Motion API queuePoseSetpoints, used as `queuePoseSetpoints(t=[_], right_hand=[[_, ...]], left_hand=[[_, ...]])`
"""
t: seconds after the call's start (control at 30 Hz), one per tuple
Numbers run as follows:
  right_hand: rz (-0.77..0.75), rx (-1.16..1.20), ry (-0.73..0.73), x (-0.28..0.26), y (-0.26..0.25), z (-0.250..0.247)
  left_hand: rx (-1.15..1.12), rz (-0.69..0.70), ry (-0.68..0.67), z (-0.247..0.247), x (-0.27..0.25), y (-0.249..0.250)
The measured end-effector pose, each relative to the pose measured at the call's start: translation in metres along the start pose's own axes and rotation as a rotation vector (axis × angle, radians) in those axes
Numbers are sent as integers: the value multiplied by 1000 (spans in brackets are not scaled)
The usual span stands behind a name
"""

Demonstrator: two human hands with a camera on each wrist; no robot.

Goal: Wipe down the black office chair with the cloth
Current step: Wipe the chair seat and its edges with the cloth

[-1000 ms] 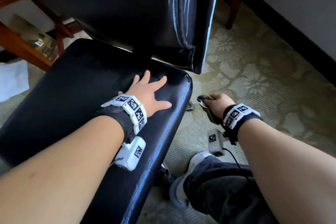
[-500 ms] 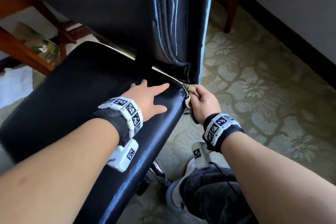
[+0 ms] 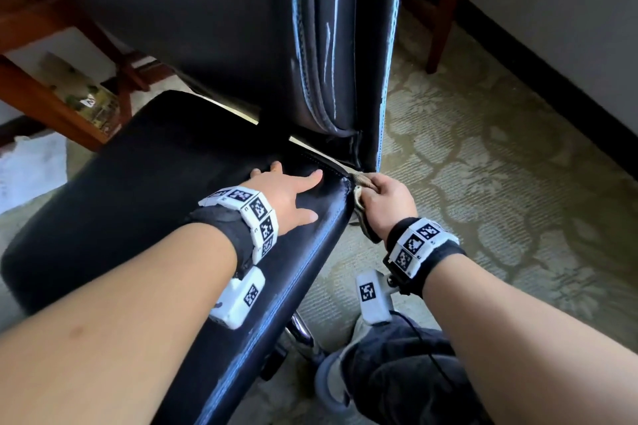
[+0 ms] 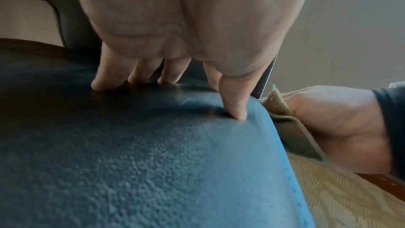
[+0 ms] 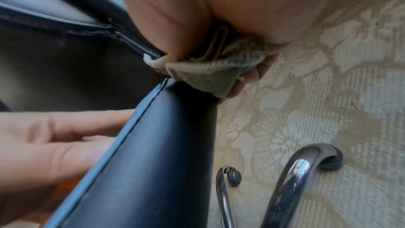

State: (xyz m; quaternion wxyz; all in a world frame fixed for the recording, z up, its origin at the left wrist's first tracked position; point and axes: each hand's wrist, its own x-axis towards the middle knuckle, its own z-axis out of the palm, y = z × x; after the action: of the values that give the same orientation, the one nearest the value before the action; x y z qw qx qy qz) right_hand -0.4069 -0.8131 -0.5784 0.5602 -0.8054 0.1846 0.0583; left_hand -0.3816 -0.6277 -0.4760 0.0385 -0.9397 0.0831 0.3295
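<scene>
Right hand [image 3: 386, 203] grips the cloth [image 5: 210, 74] against the chair [image 3: 138, 183] seat's corner; left hand [image 3: 290, 197] rests flat, fingers spread, on the seat.

Chair [image 3: 145, 190]: black, its seat ran across the left and middle, and its backrest [image 3: 221, 21] rose upright behind.
Left hand [image 3: 288, 195]: lay flat on the seat near the rear right corner, fingers spread and straight.
Right hand [image 3: 388, 202]: gripped a cloth [image 3: 359, 195] just beside the seat's right rear corner, fingers curled round it.
Cloth: pale and bunched, it touched the seat's edge where the backrest came down.
Wrists: each wore a dark band with white blocks printed in black squares.
Floor: patterned carpet [image 3: 500, 183] lay to the right, meeting a dark skirting board [image 3: 552, 79].
Below: a trouser leg [image 3: 397, 383] and a shoe [image 3: 328, 379] showed beside the chair's chrome base [image 3: 300, 331].
Background: brown wooden legs [image 3: 51, 103] stood at left.
</scene>
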Motion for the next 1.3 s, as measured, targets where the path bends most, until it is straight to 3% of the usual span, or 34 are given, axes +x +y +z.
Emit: queuePoseSetpoints(t=[0.23, 0.37, 0.43, 0.5, 0.57, 0.77, 0.83, 0.9, 1.07, 1.3], right_hand=[[-145, 82, 54, -27, -11, -4], [-29, 373, 83, -32, -14, -16], [-112, 208, 106, -32, -19, -13], [-267, -141, 106, -34, -25, -7], [-326, -350, 123, -36, -27, -2], [-137, -359, 26, -53, -16, -10], [-18, -261, -12, -55, -6, -20], [71, -135, 41, -52, 0, -22], [-72, -19, 121, -34, -12, 8], [205, 122, 112, -18, 5, 17]], left_hand=[[23, 35, 15, 6, 1, -2], [3, 57, 25, 10, 0, -7], [-1, 62, 22, 11, 1, -9], [2, 63, 25, 13, 2, -10], [0, 64, 33, 14, 5, -11], [21, 63, 53, 7, 7, -8], [-8, 62, 65, 9, 3, -9], [-33, 71, 75, 12, 0, -9], [-23, 80, 78, 14, 2, -11], [-23, 54, 60, 9, 5, -7]])
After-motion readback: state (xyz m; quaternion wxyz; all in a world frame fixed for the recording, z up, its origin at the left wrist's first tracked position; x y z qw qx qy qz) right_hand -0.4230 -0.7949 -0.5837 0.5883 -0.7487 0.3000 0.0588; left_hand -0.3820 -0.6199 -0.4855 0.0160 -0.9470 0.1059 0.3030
